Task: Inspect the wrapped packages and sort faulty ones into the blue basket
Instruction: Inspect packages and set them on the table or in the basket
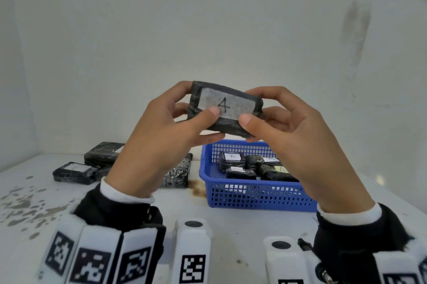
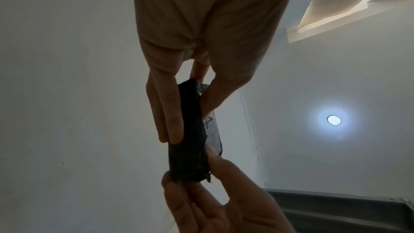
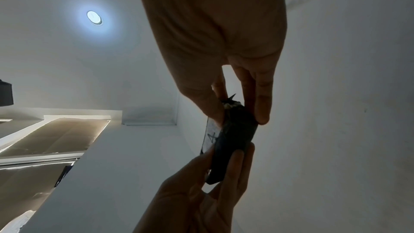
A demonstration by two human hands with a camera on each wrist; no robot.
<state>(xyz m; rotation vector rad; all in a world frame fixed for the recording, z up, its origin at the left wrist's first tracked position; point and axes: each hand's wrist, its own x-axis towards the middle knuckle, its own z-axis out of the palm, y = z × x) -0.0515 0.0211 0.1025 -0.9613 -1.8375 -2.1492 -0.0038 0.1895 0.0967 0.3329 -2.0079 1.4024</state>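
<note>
A: From the head view, which step was in hand?

B: Inspection, I'd judge. The package (image 1: 225,108) was held up at centre frame, its "A" label facing the camera, above the basket (image 1: 254,193) at 5 o'clock. The left hand (image 1: 161,145) pinched its left end, thumb on the label's lower edge, fingers curled behind. The right hand (image 1: 288,135) did the same at the right end.

A: And the rest?

B: Several packages lay in the basket; more lay on the table (image 1: 34,191) at 8 o'clock.

A: The left wrist view?

B: The package (image 2: 190,130) showed edge-on, the left hand (image 2: 201,42) from 12 o'clock clamping it between fingers (image 2: 168,112) and thumb, and the right hand (image 2: 212,210) gripping from 6.

A: The right wrist view?

B: The mirror of it: the right hand (image 3: 224,42) above, the left hand (image 3: 190,201) below, a frayed bit of wrap at the package (image 3: 233,139) top end.

A: The next move?

B: Probably turning it to check the other faces, then deciding on the basket.
</note>
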